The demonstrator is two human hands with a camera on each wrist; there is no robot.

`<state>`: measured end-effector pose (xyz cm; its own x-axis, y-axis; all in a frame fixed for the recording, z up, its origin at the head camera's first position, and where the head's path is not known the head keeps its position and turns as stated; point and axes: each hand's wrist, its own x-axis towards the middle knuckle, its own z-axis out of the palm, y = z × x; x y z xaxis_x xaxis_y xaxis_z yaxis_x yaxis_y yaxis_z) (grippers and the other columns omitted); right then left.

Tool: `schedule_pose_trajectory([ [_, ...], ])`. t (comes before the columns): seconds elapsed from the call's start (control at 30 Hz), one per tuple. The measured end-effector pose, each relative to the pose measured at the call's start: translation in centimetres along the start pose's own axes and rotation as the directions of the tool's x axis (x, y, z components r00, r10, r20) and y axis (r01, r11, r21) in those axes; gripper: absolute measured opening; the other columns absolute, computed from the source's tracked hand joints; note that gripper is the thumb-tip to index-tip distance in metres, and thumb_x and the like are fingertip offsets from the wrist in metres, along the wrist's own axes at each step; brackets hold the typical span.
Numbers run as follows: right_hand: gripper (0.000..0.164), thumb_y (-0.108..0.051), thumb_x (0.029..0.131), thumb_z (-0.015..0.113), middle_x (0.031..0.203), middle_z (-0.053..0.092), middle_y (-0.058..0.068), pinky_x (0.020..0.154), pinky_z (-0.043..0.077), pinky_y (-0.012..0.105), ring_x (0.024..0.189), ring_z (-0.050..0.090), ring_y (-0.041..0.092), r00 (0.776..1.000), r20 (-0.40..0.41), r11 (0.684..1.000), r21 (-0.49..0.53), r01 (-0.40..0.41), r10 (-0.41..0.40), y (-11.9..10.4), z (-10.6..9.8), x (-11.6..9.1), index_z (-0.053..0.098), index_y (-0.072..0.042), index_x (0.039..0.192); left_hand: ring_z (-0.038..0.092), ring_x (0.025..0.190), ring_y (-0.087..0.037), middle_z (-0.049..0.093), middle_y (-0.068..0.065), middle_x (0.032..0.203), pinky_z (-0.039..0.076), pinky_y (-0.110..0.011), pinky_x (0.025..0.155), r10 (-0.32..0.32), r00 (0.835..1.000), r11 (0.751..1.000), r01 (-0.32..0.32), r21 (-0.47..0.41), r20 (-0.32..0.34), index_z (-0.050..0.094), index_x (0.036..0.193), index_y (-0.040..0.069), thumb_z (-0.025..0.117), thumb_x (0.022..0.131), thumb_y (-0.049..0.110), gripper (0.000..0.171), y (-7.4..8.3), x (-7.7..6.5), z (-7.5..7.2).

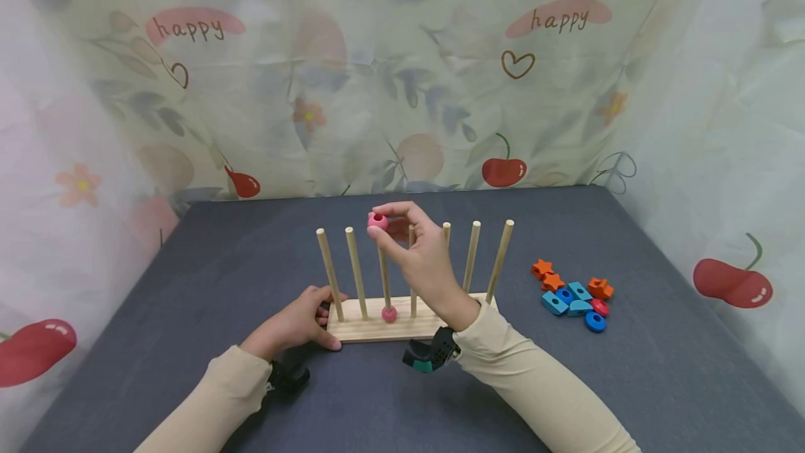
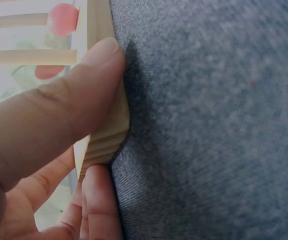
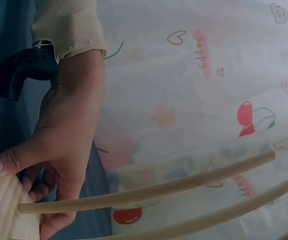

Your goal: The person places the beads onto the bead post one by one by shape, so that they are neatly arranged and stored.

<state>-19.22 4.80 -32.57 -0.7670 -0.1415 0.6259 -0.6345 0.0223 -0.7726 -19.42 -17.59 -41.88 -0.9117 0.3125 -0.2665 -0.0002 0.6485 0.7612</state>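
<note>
A wooden peg board stands on the table with several upright pegs in a row. My left hand grips the board's left end. In the left wrist view the thumb presses along the front edge and fingers wrap the end. My right hand pinches a pink bead between thumb and fingertips, right at the top of the third peg from the left. The bead's hole shows from above. Another pink bead sits low on that same peg, against the board. My right hand partly hides the pegs behind it.
Right of the board lies a loose group of pieces: orange stars, light blue blocks, blue rings and a red piece. A patterned curtain hangs behind the dark table and along both sides.
</note>
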Motion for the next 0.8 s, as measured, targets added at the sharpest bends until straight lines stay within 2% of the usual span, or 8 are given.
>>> schedule_pose_trajectory([
  [0.2,0.029,-0.004,0.089,0.068,0.109,0.064,0.015,0.080,0.052,0.025,0.089,0.062,0.017,1.000,-0.005,1.000,0.019,-0.019,0.019,0.1,0.1,-0.2,0.059,0.000,0.116,0.051,0.101,-0.027,0.043,-0.014,0.112,0.047,-0.043,0.090,-0.017,1.000,1.000,0.017,0.008,-0.015,0.058,0.128,0.007,0.090,0.060,0.003,0.076,0.0,0.2,0.1],
  [0.4,0.033,-0.007,0.090,0.067,0.111,0.062,0.014,0.082,0.050,0.024,0.092,0.063,0.014,0.995,-0.010,0.994,0.048,-0.103,0.103,0.5,0.3,-0.9,0.054,0.000,0.120,0.049,0.099,-0.026,0.042,-0.016,0.112,0.047,-0.041,0.089,0.022,1.000,1.000,-0.022,-0.007,-0.003,0.057,0.127,0.004,0.090,0.059,0.001,0.075,-0.3,0.1,0.0],
  [0.6,0.027,-0.015,0.092,0.067,0.108,0.066,0.010,0.080,0.051,0.025,0.090,0.063,0.016,0.981,0.024,0.981,0.031,-0.191,0.190,1.8,0.2,-2.3,0.055,-0.005,0.114,0.049,0.099,-0.026,0.042,-0.016,0.112,0.046,-0.041,0.088,0.026,1.000,1.000,-0.026,-0.006,-0.002,0.057,0.127,0.004,0.091,0.059,0.002,0.075,-0.3,0.2,-0.1],
  [0.8,0.027,-0.013,0.091,0.068,0.107,0.067,0.014,0.081,0.050,0.027,0.090,0.063,0.016,0.967,0.070,0.969,0.013,-0.248,0.247,3.6,0.0,-3.7,0.055,-0.004,0.113,0.050,0.098,-0.025,0.042,-0.016,0.112,0.047,-0.041,0.089,0.011,1.000,1.000,-0.011,-0.001,-0.004,0.058,0.126,0.004,0.091,0.059,0.002,0.075,-0.3,0.2,0.0],
])
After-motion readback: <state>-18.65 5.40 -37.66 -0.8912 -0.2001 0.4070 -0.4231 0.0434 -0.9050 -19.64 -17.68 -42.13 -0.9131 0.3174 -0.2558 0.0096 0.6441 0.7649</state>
